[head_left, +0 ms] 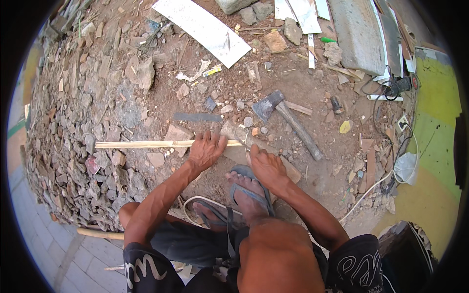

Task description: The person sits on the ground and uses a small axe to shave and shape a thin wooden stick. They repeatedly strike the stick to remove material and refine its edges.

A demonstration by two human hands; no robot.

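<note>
My left hand is closed around a long, pale split bamboo strip, which lies level and reaches out to the left. Just beyond the strip's right end, my right hand is closed on what looks like a knife; only a thin dark piece of it shows and its handle is hidden in the fingers. A flat stone lies under the strip near my left hand. Ahead of my right hand rests a hatchet with a worn wooden handle. My sandalled foot is close below both hands.
Rubble covers the left side. A flat grey strip lies beyond the bamboo. Farther off are a white panel and a concrete slab. At right, a power tool, a socket and a white cable lie along the ground.
</note>
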